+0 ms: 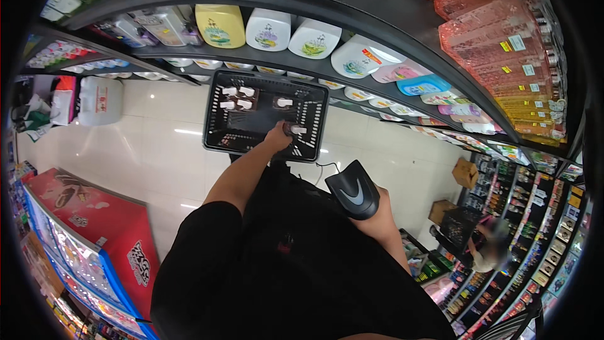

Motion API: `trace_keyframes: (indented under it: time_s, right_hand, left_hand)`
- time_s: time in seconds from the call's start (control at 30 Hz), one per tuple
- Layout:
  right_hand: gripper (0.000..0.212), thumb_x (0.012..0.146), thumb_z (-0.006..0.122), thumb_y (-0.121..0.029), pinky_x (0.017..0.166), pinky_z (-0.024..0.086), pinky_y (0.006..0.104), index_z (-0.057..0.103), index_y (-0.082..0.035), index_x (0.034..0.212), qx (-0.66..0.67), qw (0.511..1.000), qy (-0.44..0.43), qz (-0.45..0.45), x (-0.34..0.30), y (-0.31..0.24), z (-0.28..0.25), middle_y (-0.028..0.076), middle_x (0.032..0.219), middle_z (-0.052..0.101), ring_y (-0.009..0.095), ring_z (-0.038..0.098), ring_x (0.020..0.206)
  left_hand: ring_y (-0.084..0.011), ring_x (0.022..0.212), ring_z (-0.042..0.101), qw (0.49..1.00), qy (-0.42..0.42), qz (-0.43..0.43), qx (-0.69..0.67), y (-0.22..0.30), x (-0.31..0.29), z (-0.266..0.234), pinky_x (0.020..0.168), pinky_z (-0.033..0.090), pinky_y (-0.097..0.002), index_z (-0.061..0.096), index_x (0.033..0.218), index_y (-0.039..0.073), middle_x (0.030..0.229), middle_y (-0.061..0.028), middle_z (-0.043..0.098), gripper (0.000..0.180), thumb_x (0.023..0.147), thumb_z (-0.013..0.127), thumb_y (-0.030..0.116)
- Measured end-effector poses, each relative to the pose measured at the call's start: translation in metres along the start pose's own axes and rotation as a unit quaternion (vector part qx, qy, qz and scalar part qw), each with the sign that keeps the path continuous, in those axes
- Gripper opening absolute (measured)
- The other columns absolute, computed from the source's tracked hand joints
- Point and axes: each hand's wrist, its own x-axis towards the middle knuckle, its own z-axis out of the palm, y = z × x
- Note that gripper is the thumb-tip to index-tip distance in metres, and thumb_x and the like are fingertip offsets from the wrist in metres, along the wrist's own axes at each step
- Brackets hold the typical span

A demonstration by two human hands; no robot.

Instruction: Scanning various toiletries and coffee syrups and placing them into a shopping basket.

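Right now the left hand (279,137) reaches down into a black shopping basket (208,123), its fingers clamped on a small dark bottle (294,129) with a white top, near the basket's right-hand wall. Just beyond those fingers, slightly to the left, stands a similar single bottle (284,102); farther left, near the far corner, a bottle cluster (238,98) of the same kind shows several white tops close together.

To the right of the left fingers and nearer the body, the right hand (376,219) grips a black handheld scanner (353,192) with a grey curved mark. The right fingers are closed around it, though most of them are hidden beneath. A thin cable (327,165) runs close by, between the scanner and the basket.

Beyond the left fingers, past the basket, a dark shelf (189,52) carries a yellow container (220,26) and white containers (268,29). Pale glossy floor (170,160) spreads left of the fingers, with a red display unit (135,239) nearer the body. Well to the right of the right fingers is another person (486,257), blurred.
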Motion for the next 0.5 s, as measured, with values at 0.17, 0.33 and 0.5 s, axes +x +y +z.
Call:
trace_keyframes:
  time_s: [0.17,0.33,0.5]
  right_hand:
    - [0.048,0.073,0.079,-0.002,0.089,0.056,0.0334,0.067,0.002,0.119,-0.029,0.998,0.007,0.048,0.002,-0.017,0.001,0.016,0.106,0.076,0.024,0.076,0.100]
    - [0.048,0.073,0.079,-0.002,0.090,0.056,0.0337,0.067,0.002,0.119,0.002,0.996,0.050,0.080,-0.008,0.006,-0.001,0.017,0.106,0.077,0.025,0.076,0.103]
    - [0.048,0.073,0.078,-0.001,0.090,0.056,0.0335,0.067,0.002,0.119,0.042,0.994,0.049,0.091,-0.007,0.021,-0.003,0.016,0.105,0.076,0.022,0.075,0.100]
  left_hand:
    - [-0.0323,0.110,0.072,0.986,-0.003,-0.055,-0.155,-0.006,0.065,0.049,0.095,0.059,-0.0400,0.054,0.149,0.009,0.124,-0.0206,0.072,0.085,0.072,0.083,0.027]
    - [-0.0286,0.105,0.073,0.998,-0.037,-0.023,-0.041,-0.004,0.072,0.047,0.083,0.062,-0.0420,0.070,0.129,0.013,0.119,-0.0106,0.075,0.056,0.077,0.084,0.027]
    - [-0.0382,0.113,0.071,0.998,0.035,0.040,0.044,0.010,0.052,0.041,0.097,0.057,-0.0438,0.066,0.131,0.010,0.123,-0.0204,0.073,0.064,0.073,0.084,0.030]
